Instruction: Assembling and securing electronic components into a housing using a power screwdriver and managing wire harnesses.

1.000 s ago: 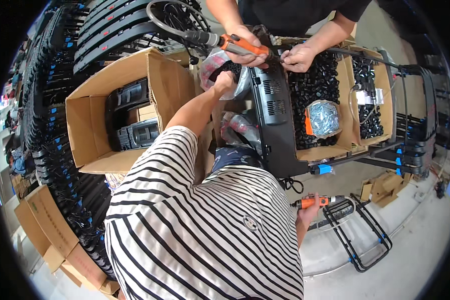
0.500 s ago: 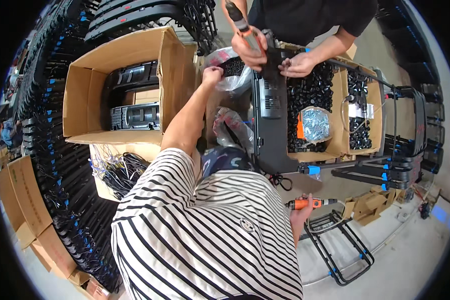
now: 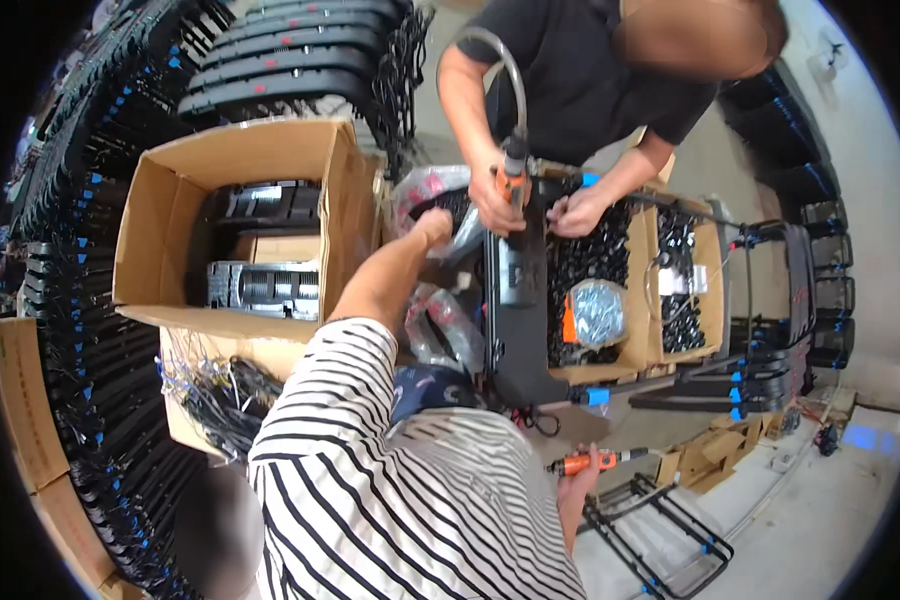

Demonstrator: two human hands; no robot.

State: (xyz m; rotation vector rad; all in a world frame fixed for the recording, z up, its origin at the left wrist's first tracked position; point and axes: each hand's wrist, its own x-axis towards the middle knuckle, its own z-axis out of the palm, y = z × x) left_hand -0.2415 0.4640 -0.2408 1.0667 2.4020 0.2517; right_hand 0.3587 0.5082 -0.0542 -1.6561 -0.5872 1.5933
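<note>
My left hand (image 3: 435,228) is at the mouth of a clear plastic bag (image 3: 462,240) with small black parts (image 3: 448,207) inside. Its fingers curl in toward the parts; what they hold, if anything, is hidden. Low on the right, away from the work, my right hand (image 3: 581,476) grips an orange and black power screwdriver (image 3: 577,463), its tip pointing left. Across from me, a co-worker holds another orange power screwdriver (image 3: 511,182) upright over a black vented part (image 3: 517,272). That part lies on a long black panel (image 3: 518,355); the co-worker's other hand (image 3: 576,213) is beside it.
At left, an open cardboard box (image 3: 155,235) holds black vented parts, with bundled cables (image 3: 235,395) below it. To the right, a carton (image 3: 627,368) contains black knobs and a bag of screws (image 3: 597,312). A black metal frame (image 3: 660,545) lies on the floor.
The co-worker's screwdriver has come down from a raised tilt to upright over the black part. My left hand stays at the bag, my right still grips its screwdriver; the whole view has shifted.
</note>
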